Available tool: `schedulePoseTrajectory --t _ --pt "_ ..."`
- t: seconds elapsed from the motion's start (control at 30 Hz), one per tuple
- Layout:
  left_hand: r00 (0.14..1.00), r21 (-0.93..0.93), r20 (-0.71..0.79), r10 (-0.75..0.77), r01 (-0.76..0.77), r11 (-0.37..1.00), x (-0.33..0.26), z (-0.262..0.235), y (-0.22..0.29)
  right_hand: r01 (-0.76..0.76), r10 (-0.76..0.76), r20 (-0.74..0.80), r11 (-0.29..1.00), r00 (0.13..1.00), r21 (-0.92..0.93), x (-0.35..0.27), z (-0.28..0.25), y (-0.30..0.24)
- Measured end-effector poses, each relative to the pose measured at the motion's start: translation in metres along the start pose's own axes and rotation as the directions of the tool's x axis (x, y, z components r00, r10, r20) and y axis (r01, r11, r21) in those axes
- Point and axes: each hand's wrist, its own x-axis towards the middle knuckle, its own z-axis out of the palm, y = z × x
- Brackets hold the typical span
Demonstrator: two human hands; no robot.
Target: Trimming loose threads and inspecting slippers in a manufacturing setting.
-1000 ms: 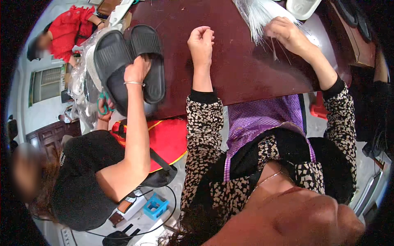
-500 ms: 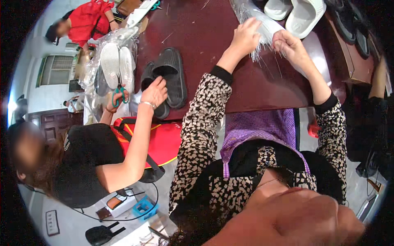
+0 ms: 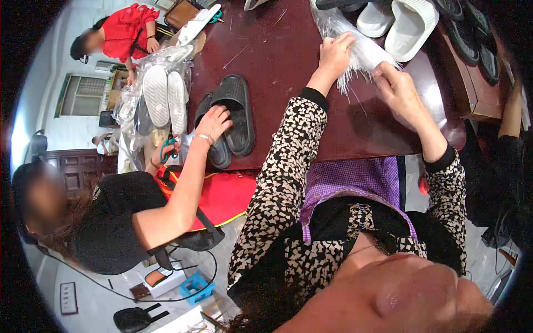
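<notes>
A bundle of thin, clear plastic strands [image 3: 352,69] lies on the table, partly wrapped in a whitish sheet. My left hand [image 3: 335,54] is closed at the bundle's left side, its fingertips pressed against the strands. At the bundle's right edge is my right hand [image 3: 398,91], thumb and fingers pinched together. Whatever lies between those fingertips is too small or hidden to make out. A few loose strands stick out toward me between the two hands. Just beyond my right hand rests a white slide slipper [image 3: 410,33], beside another white slipper [image 3: 376,20].
Black slippers [image 3: 462,41] sit by a cardboard box [image 3: 482,91] on the right. Left of me, a co-worker's hand [image 3: 214,122] touches dark slippers [image 3: 236,114]; their other hand holds green-handled scissors [image 3: 168,149]. White-soled shoes [image 3: 156,97] lie on plastic bags. Another person in red [image 3: 130,33] works farther off.
My right hand has come nearer to me and turned, its fingertips now pinched at the bundle's edge. The left hand stays at the strands. The whole view has shifted slightly.
</notes>
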Motion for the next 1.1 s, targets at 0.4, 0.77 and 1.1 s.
schedulePoseTrajectory --t 0.4,0.77,1.1 --pt "0.998 0.032 -0.011 -0.062 0.062 0.998 -0.009 0.000 -0.020 -0.337 0.389 -0.200 0.907 0.899 0.251 -0.090 -0.064 0.004" --pt "0.989 -0.150 -0.117 0.085 -0.102 0.983 0.004 0.008 -0.055 -0.060 0.372 -0.277 0.685 0.886 0.726 -0.140 -0.134 0.004" --pt "0.992 -0.372 -0.077 -0.103 0.068 0.926 -0.038 -0.083 0.089 -0.018 0.275 -0.156 0.540 0.949 0.841 -0.109 -0.119 -0.021"
